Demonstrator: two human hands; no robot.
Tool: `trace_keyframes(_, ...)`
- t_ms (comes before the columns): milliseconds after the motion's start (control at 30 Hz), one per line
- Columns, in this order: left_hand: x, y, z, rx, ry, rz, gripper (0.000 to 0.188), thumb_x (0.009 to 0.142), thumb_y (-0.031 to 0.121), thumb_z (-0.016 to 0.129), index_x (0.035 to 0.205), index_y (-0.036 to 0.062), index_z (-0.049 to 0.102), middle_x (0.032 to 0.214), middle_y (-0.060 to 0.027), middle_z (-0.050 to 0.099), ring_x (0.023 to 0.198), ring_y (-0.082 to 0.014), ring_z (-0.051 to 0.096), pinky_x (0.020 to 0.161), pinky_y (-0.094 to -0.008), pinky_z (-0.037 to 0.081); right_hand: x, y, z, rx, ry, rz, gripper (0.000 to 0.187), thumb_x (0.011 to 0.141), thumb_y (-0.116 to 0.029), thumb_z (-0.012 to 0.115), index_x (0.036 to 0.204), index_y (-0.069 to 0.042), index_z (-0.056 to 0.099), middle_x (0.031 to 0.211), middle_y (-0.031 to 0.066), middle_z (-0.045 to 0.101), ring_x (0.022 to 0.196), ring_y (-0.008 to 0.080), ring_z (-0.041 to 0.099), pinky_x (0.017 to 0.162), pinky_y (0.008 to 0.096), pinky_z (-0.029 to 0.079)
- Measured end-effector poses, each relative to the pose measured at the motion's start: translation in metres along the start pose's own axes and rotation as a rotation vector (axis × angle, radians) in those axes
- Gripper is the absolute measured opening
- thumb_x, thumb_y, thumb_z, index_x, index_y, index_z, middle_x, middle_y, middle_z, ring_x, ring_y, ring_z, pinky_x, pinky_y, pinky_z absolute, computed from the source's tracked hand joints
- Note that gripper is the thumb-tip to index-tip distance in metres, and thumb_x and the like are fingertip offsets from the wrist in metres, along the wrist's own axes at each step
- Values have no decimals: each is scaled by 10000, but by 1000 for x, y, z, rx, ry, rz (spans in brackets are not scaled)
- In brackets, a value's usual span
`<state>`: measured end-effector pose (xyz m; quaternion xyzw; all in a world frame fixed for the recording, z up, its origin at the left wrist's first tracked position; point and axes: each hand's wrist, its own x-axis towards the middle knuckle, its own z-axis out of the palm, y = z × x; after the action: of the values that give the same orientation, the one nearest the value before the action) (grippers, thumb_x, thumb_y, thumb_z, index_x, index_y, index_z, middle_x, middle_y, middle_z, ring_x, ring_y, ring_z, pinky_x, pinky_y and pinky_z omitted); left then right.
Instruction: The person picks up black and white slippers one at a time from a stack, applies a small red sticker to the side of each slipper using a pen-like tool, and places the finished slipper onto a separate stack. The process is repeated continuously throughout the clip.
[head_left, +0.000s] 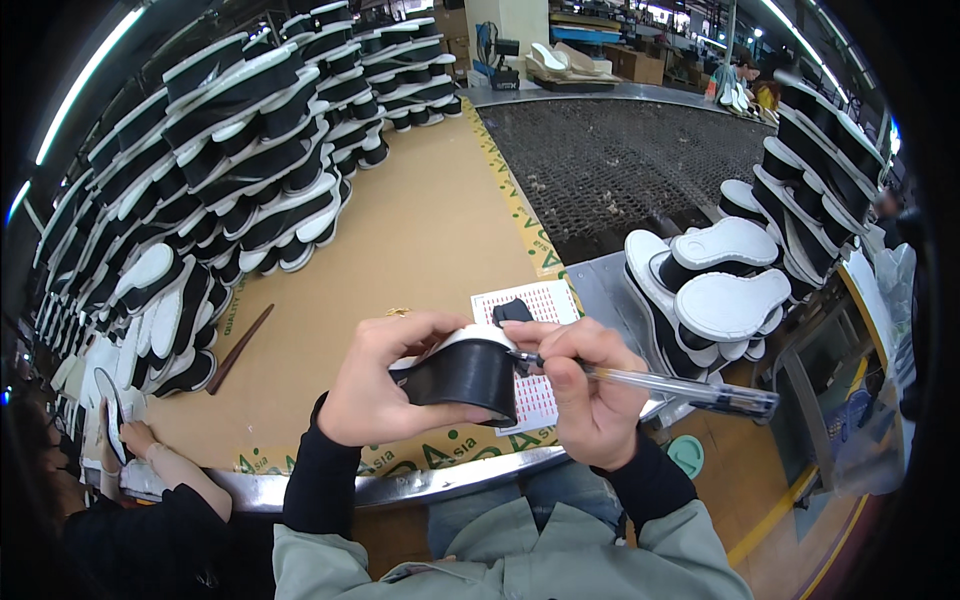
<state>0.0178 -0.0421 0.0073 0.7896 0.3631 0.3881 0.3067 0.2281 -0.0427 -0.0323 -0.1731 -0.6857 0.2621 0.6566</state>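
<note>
A black shoe sole [465,380] with a white upper face is held up over the near edge of the table. My left hand [372,388] wraps round it, thumb below and fingers along the top. Between the thumb and fingers of my right hand [598,395] is a clear-barrelled pen [680,388], its tip at the right end of the sole, by the seam between white and black. Behind the sole lies a white sheet [560,302] with rows of red marks, partly covered by my hands. A small black piece [511,308] rests on that sheet.
Tall stacks of black-and-white soles [250,130] line the table's left side; more soles [730,300] are piled at right. A dark mesh conveyor [600,165] runs beyond. A brown stick [240,350] lies on the brown-covered table [410,220]. At lower left, a co-worker [150,510] handles a sole.
</note>
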Motion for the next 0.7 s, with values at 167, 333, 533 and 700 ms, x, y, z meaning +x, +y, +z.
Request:
trace_keyframes(167,-2,-6,-6,-468,154,-52,651,635,206,869,1171,-22,578,1047,-70,644,986,-154,616,895,-284,467,24,-6,9,64,8,-122,101,908,-41,642,958,30,591,833,142,642,919,307,694,748,326,535)
trace_keyframes(333,-2,-22,2,-683,223,-33,689,721,326,816,1225,-43,526,1106,-85,620,1013,-140,594,921,-269,434,34,-1,18,-8,4,-144,117,879,-45,682,944,28,617,845,162,656,909,293,693,738,314,525)
trace_keyframes(533,-11,-58,5,-812,313,-59,709,798,370,760,1290,-44,462,1161,-108,608,1083,-192,598,940,-315,462,21,21,27,-86,-51,-125,117,893,-77,663,905,25,607,854,149,648,908,312,681,771,343,526)
trace_keyframes(700,-20,-89,2,-911,360,-58,610,884,347,679,1312,-22,447,1211,-126,588,1111,-229,594,949,-353,474,-3,39,26,-156,-120,-121,125,910,-100,645,889,17,605,865,146,643,909,316,670,797,363,520)
